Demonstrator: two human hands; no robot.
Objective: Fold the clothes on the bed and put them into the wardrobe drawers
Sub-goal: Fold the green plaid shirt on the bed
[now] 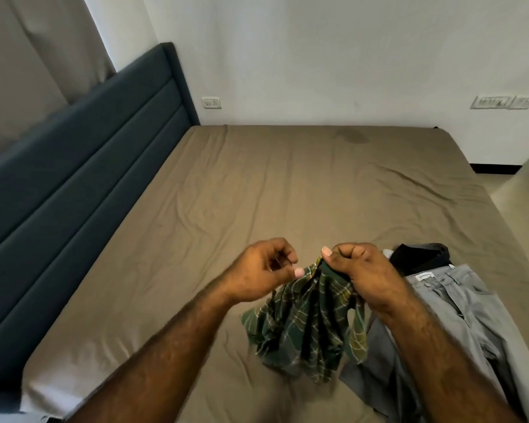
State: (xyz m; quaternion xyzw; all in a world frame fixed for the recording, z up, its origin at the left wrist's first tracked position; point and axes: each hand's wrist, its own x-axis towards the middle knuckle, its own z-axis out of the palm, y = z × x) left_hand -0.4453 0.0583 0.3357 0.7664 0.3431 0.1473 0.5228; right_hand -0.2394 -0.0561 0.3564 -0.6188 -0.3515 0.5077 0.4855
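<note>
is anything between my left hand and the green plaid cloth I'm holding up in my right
Nothing visible. The left hand is beside the green plaid cloth, its thumb tip close to the top edge that the right hand pinches. Only open air lies between them.

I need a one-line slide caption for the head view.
Right hand pinches green plaid garment above bed; left hand nears it.

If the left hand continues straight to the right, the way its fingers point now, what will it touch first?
Probably the green checked cloth, bunched in the right hand. The left hand is right beside its upper edge, though depth is hard to judge.
</note>
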